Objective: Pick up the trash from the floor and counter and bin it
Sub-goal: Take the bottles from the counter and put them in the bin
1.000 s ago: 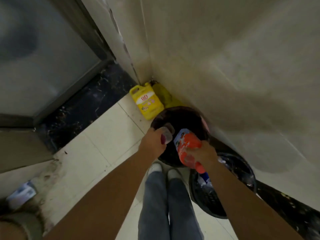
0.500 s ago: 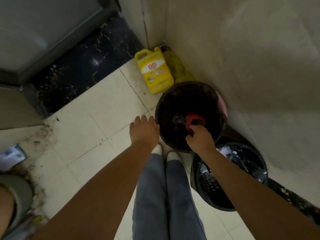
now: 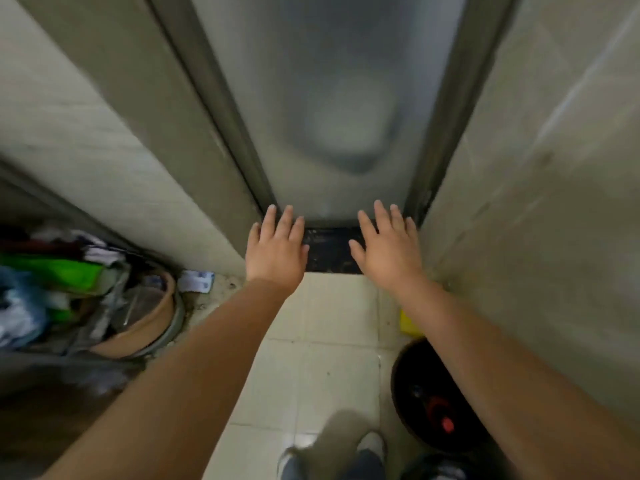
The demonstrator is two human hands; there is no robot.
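My left hand (image 3: 277,245) and my right hand (image 3: 388,247) are both stretched forward, fingers spread and holding nothing, above the dark threshold of a frosted glass door. The dark round bin (image 3: 412,386) stands low at the right, partly under my right forearm, with a red bottle (image 3: 438,412) lying inside it. A small white and blue wrapper (image 3: 195,280) lies on the floor at the wall's foot, left of my left hand.
The frosted door (image 3: 329,116) fills the middle ahead, walls close on both sides. A heap of clutter with a tan basin (image 3: 152,323) sits at the left. A yellow jug's corner (image 3: 408,322) shows beside the bin. My feet (image 3: 370,445) stand on pale tiles.
My right hand let go of the red bottle, which now lies in the bin. Both hands lifted away empty, and my view swung left from the bin toward the door.
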